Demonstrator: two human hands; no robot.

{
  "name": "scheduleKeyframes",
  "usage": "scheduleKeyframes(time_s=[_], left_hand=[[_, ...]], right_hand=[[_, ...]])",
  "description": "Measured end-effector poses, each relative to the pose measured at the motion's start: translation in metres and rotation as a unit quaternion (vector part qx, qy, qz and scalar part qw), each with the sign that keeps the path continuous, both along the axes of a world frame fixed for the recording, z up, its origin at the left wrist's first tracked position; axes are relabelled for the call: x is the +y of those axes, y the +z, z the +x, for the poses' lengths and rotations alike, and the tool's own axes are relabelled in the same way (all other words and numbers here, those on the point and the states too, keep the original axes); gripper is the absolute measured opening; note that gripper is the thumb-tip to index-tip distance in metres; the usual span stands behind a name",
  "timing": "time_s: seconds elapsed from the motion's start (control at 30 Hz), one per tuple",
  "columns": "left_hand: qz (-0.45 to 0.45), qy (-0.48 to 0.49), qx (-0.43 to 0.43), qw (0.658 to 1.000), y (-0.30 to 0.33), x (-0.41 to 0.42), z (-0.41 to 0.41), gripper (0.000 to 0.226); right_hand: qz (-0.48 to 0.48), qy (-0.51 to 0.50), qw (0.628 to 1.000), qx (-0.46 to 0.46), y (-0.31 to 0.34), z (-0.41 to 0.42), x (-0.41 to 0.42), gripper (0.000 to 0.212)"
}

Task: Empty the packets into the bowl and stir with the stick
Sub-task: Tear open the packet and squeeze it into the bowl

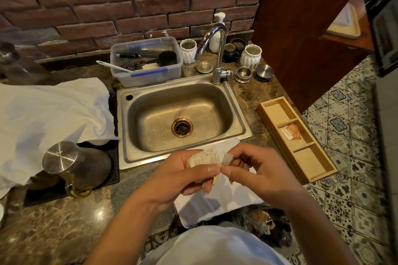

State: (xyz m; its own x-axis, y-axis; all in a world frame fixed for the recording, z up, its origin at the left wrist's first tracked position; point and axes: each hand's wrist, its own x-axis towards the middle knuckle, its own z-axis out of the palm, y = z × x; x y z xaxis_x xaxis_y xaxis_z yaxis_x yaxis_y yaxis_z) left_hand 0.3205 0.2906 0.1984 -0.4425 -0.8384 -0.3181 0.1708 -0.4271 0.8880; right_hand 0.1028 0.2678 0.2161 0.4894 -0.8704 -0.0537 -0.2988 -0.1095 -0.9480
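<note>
both hands pinch one small white paper packet (pixel 205 158) in front of the person, above a white cloth (pixel 217 202) on the brown stone bench (pixel 64 221). the left hand (pixel 181 175) has its grip on the packet's body with thumb and fingers, and the right hand (pixel 258 170) has its grip on the packet's top corner. just behind sits a shiny steel sink (pixel 183 118). to the right, a long wooden tray (pixel 297 140) holds another small orange and white packet (pixel 291 132) in its middle part.

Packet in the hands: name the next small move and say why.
Probably finish tearing the top strip off. Both hands, left hand and right hand, pinch the packet in front of the sink; its corner looks partly torn, and no bowl is in view yet.
</note>
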Motion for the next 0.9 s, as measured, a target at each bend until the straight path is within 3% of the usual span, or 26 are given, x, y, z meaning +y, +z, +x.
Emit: scheduleKeyframes(time_s=[0.13, 0.23, 0.33, 0.6, 0.77, 0.9], left_hand=[[-0.033, -0.006, -0.058, 0.998, 0.005, -0.003, 0.005, 0.014], [-0.038, -0.005, -0.062, 0.997, 0.003, -0.003, 0.007, 0.014], [-0.024, 0.008, -0.024, 0.999, 0.000, -0.002, 0.006, 0.022], [0.037, 0.061, 0.103, 0.992, -0.005, -0.001, -0.003, 0.014], [0.085, 0.076, 0.194, 0.974, -0.007, -0.003, -0.005, 0.029], [0.087, 0.084, 0.197, 0.973, -0.005, -0.004, -0.004, 0.028]], right_hand=[[-0.005, 0.007, 1.000, 0.024, -0.001, 0.002, 0.002, 0.015], [-0.019, 0.012, 0.999, 0.026, -0.003, 0.003, 0.003, 0.006], [-0.027, -0.005, 0.999, 0.017, -0.003, 0.006, 0.004, 0.006], [-0.079, -0.058, 0.995, 0.006, -0.005, 0.020, 0.009, 0.014], [-0.116, -0.115, 0.986, -0.020, -0.009, 0.033, 0.012, 0.005], [-0.128, -0.134, 0.982, -0.034, -0.011, 0.039, 0.014, 0.015]])
